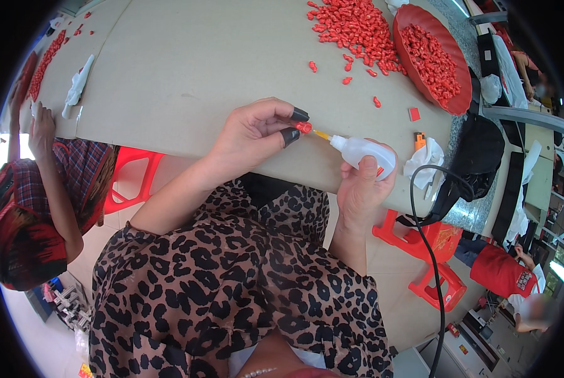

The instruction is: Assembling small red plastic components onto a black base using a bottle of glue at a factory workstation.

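Observation:
Between the black-covered thumb and finger of my left hand (253, 135) is pinched a small red figure-like piece (303, 127). My right hand (365, 183) is wrapped round a white squeeze bottle (359, 153), tilted so that its thin yellow tip (321, 135) points at the red piece. The tip is at or very near the piece; whether they touch I cannot tell. Both hands are above the near edge of the table (187, 75). A large pile of similar red pieces (354, 31) lies at the far right, with several strays closer in.
Beside the pile stands a red scalloped bowl (461, 104) of red pieces. An orange lighter (419, 141), crumpled tissue (427, 157) and black bag (480, 154) lie at the right; a black cable (428, 242) hangs nearby. At the left, another person's hand (41, 132) is by more red pieces.

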Action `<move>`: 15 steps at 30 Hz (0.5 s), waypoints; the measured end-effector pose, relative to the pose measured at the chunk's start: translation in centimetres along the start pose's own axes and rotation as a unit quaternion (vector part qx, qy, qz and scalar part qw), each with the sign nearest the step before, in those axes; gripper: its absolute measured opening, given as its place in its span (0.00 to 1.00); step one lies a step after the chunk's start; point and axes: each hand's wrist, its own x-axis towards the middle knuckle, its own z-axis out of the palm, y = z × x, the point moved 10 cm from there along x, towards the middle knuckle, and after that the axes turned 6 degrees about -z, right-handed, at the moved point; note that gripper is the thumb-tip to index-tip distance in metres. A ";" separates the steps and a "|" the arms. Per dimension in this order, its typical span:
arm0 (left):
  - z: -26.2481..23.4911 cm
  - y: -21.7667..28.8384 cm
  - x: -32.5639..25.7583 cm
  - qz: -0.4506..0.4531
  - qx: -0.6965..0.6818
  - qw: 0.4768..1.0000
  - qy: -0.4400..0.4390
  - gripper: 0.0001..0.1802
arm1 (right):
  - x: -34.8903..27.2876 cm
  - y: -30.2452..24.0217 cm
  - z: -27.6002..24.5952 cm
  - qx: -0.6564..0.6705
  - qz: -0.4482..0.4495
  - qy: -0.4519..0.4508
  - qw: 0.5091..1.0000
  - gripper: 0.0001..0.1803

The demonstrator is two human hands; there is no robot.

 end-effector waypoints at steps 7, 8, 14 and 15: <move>0.1 -0.2 0.0 -0.023 -0.009 1.000 -0.003 0.10 | 0.2 0.1 0.1 0.038 0.015 0.013 0.999 0.17; 0.1 -0.2 0.0 -0.024 -0.007 1.000 -0.004 0.10 | 0.2 0.3 0.1 0.043 0.024 0.013 0.999 0.17; 0.1 -0.2 0.1 -0.024 0.000 1.000 -0.004 0.11 | 0.3 0.4 0.0 0.034 0.022 0.006 0.999 0.17; 0.2 -0.2 0.2 -0.027 0.003 1.000 -0.004 0.11 | 0.3 0.4 0.0 0.035 0.022 0.006 0.999 0.17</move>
